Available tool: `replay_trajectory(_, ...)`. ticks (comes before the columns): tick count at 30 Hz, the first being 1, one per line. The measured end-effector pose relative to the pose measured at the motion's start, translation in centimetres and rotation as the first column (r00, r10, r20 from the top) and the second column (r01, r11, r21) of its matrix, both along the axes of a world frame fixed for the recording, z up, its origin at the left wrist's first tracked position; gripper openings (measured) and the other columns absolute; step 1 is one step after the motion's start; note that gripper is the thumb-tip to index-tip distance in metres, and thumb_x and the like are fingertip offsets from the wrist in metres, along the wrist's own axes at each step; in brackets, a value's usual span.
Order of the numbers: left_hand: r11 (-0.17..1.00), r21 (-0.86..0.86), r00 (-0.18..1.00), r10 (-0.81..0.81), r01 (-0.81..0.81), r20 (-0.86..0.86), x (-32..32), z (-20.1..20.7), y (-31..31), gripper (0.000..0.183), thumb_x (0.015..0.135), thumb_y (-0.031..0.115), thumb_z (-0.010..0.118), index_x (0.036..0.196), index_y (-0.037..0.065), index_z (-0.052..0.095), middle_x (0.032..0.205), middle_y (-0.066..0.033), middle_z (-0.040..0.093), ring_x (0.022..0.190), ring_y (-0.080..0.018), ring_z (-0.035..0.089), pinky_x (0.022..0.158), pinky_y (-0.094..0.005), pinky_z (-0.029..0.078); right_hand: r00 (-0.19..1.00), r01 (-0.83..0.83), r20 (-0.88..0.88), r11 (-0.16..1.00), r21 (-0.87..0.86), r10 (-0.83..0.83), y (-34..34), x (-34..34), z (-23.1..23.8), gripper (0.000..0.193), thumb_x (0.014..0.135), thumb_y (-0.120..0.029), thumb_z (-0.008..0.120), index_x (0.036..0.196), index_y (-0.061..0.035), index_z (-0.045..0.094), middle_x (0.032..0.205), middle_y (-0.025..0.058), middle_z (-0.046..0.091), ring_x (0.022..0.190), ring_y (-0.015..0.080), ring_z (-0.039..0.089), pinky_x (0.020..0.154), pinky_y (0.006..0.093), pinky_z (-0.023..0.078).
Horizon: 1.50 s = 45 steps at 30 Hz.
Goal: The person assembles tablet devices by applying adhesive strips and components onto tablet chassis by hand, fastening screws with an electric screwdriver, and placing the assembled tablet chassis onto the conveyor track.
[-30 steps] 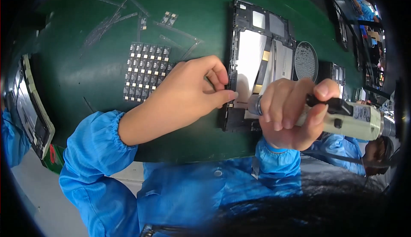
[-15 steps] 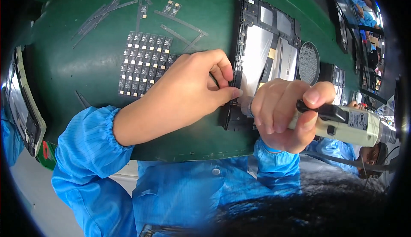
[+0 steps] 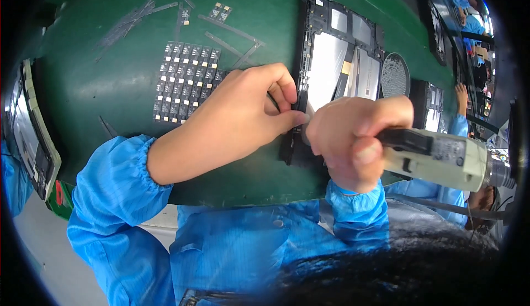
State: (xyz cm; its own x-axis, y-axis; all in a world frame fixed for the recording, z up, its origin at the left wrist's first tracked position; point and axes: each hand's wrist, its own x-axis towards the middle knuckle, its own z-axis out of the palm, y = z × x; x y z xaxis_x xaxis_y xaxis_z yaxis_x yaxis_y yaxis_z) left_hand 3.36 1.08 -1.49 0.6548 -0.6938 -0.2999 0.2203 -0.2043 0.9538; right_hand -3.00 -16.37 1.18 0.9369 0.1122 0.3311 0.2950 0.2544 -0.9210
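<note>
An opened tablet chassis (image 3: 337, 41), black-framed with silver panels inside, lies on the green mat (image 3: 110, 79). My left hand (image 3: 243, 118) pinches the chassis's left edge between thumb and fingers. Close on its right, my right hand (image 3: 353, 140) is wrapped around a pale electric screwdriver (image 3: 441, 157), whose tip is hidden behind the hand at the lower part of the chassis. The two hands almost touch. Both forearms wear blue sleeves.
A sheet of small black parts (image 3: 185, 79) lies left of my left hand, with thin strips (image 3: 143, 13) scattered behind it. A round grey dish (image 3: 395, 75) sits right of the chassis. A flat device (image 3: 33, 129) hangs at the mat's left edge. Another person's hand (image 3: 461, 93) works at far right.
The view has shifted so the chassis and mat sit higher and closer. My right hand with the screwdriver has moved slightly up toward my left hand's fingertips.
</note>
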Motion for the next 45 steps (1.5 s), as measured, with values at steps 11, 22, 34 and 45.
replay_trajectory(11, 0.963, 0.267, 0.676, -0.182, -0.023, 0.714, -7.5, 3.3, 1.0, 0.067, 0.087, 0.027, 0.076, 0.141, 0.005, 0.044, 0.131, -0.0254, 0.049, 0.111, -0.0402, 0.058, 0.094, -0.0443, 0.050, 0.946, 0.283, 0.095, 0.933, 0.223, -0.310, -2.0, -1.0, 2.2, 0.027, 0.098, -0.028, 0.063, 0.104, -0.0071, 0.048, 0.059, -0.0017, 0.040, 0.045, 0.0091, 0.039, 0.043, 0.0266, 0.036)
replay_trajectory(22, 0.858, -0.374, 0.922, 0.248, -0.352, -0.298, -6.1, 5.1, -0.4, 0.076, 0.094, 0.007, 0.070, 0.152, -0.006, 0.022, 0.146, -0.0193, 0.044, 0.129, -0.0225, 0.052, 0.108, -0.0338, 0.044, 0.804, 0.443, 0.168, 0.764, 0.470, -0.570, -14.8, -1.6, 5.4, 0.019, 0.107, -0.021, 0.043, 0.115, -0.0064, 0.053, 0.061, -0.0047, 0.034, 0.047, 0.0040, 0.031, 0.045, 0.0219, 0.026)
replay_trajectory(34, 0.794, -0.162, 0.766, 0.608, -0.585, 0.212, 14.9, -2.1, -26.0, 0.072, 0.089, 0.016, 0.074, 0.147, -0.007, 0.038, 0.131, -0.0249, 0.061, 0.123, -0.0371, 0.059, 0.107, -0.0403, 0.044, 0.803, 0.542, 0.101, 0.789, 0.289, -0.588, -17.8, -1.7, 4.4, 0.031, 0.105, -0.026, 0.048, 0.124, -0.0022, 0.051, 0.062, -0.0038, 0.039, 0.053, 0.0059, 0.036, 0.056, 0.0235, 0.032)
replay_trajectory(45, 0.894, 0.220, 0.379, -0.062, -0.390, 0.923, 24.0, -2.8, -2.9, 0.076, 0.076, 0.028, 0.086, 0.141, 0.006, 0.053, 0.134, -0.0191, 0.061, 0.126, -0.0341, 0.057, 0.107, -0.0392, 0.044, 0.719, 0.690, -0.035, 0.706, 0.157, -0.694, -18.7, 0.3, 4.2, 0.023, 0.095, -0.014, 0.058, 0.114, -0.0017, 0.057, 0.055, -0.0059, 0.035, 0.044, 0.0051, 0.031, 0.045, 0.0250, 0.031)
